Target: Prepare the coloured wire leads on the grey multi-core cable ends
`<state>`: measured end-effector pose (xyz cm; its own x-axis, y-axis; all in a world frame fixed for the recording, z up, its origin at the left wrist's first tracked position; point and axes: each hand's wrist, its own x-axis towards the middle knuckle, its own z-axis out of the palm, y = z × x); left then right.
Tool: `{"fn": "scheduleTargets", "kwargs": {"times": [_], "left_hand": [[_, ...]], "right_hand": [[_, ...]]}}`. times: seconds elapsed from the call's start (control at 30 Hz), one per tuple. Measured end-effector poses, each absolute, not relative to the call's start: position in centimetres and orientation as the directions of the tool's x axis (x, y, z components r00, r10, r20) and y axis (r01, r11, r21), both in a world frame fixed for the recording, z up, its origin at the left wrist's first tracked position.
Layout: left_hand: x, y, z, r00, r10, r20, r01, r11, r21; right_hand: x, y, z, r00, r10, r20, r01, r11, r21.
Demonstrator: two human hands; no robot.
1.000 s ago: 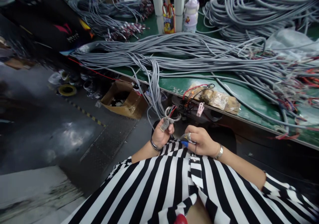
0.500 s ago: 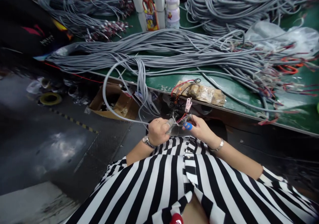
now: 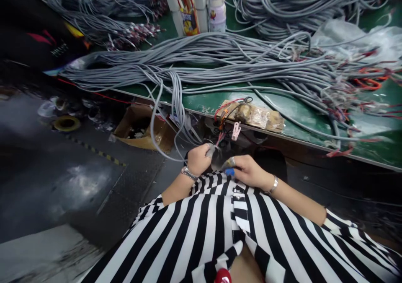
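Observation:
Above my lap, my left hand (image 3: 199, 160) is closed around the end of a grey cable (image 3: 156, 137), which loops down from the bench into the fist. Thin reddish wires (image 3: 220, 138) stick up from the top of that fist. To its right is my right hand (image 3: 249, 172), with blue tape (image 3: 229, 171) on the thumb and a greyish wrap on a finger. Its thumb and finger are drawn together, and motion blur hides what lies between them. A pink clip (image 3: 235, 131) hangs at the bench edge just beyond my hands.
On the green bench (image 3: 201, 104) lies a long bundle of grey cables (image 3: 201, 71). A taped cardboard block (image 3: 260, 117) sits at its front edge. Behind stand a bottle (image 3: 217, 8) and coiled cables (image 3: 301, 6). Below are an open carton (image 3: 143, 125) and a tape roll (image 3: 66, 123).
My right hand has moved down and slightly left, away from the wires at my left fist. My left hand has tilted upward, and the cable loop has become narrower.

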<state>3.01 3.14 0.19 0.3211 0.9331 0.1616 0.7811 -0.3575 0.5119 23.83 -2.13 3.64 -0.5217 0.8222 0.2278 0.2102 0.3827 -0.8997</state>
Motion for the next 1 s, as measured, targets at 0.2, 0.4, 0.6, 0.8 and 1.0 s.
{"fn": "scheduleTargets", "kwargs": {"times": [0.2, 0.4, 0.6, 0.8, 1.0], "left_hand": [[1.3, 2.9, 2.3, 0.520, 0.750, 0.409, 0.788, -0.606, 0.108], [1.5, 1.8, 3.8, 0.616, 0.703, 0.356, 0.717, -0.687, 0.114], [1.0, 1.3, 3.5, 0.601, 0.680, 0.420, 0.711, -0.695, 0.107], [0.6, 1.1, 3.5, 0.595, 0.677, 0.433, 0.714, -0.693, 0.104], [0.5, 1.2, 3.7, 0.584, 0.658, 0.475, 0.703, -0.703, 0.109]], "right_hand": [[25.1, -2.4, 6.4, -0.433, 0.882, 0.186, 0.616, 0.440, -0.653], [23.8, -2.0, 7.7, -0.413, 0.859, 0.301, 0.836, 0.489, -0.249], [23.3, -0.8, 7.2, -0.418, 0.859, 0.296, 0.884, 0.460, -0.084], [23.3, -0.8, 7.0, -0.455, 0.849, 0.268, 0.863, 0.495, -0.104], [23.4, -0.8, 6.6, -0.468, 0.837, 0.285, 0.840, 0.521, -0.150]]}}
